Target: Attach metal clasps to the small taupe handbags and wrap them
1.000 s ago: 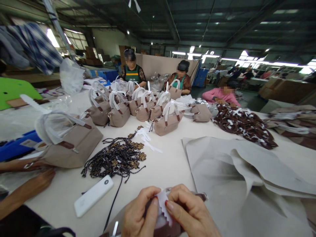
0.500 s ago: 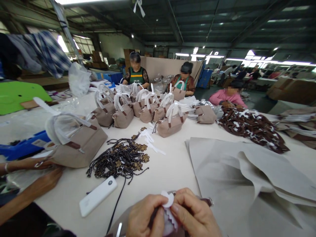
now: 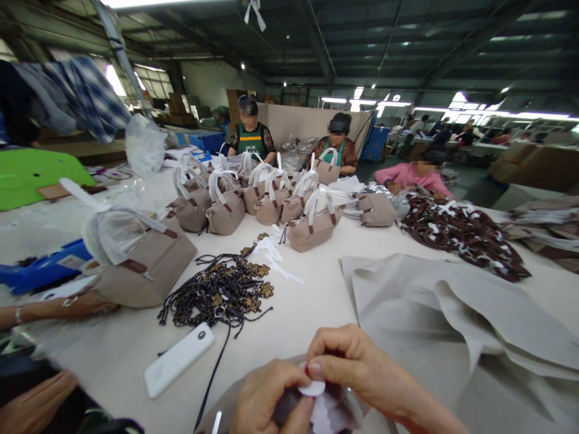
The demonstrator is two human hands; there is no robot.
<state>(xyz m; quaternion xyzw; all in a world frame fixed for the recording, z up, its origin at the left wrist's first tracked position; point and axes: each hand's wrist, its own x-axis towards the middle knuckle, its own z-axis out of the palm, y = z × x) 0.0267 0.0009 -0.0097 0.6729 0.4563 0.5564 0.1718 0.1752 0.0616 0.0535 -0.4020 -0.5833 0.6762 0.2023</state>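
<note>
At the bottom centre, my left hand (image 3: 271, 398) is closed, with thumb and fingers pinching a white strip (image 3: 313, 389) that has a rounded end. My right hand (image 3: 348, 364) meets it from the right, its thumb and index finger pressed together just above that end. A small dark red spot shows at its fingertips; what they pinch is too small to make out. Under both hands lies a taupe bag (image 3: 235, 401), partly cut off by the lower edge, with a silver metal piece (image 3: 218, 422) on its left side.
A white power bank (image 3: 180, 360) and a heap of black braided cords with gold charms (image 3: 217, 289) lie ahead. Several taupe handbags (image 3: 226, 211) stand beyond. Grey sheets (image 3: 398, 289) and brown straps (image 3: 452, 235) are on the right. A co-worker's hand (image 3: 38, 401) is at left.
My right hand has risen slightly and turned, its forearm now showing; the white strip's rounded end sits lower. At left, a co-worker's hand has drawn back from the large bag towards the lower corner.
</note>
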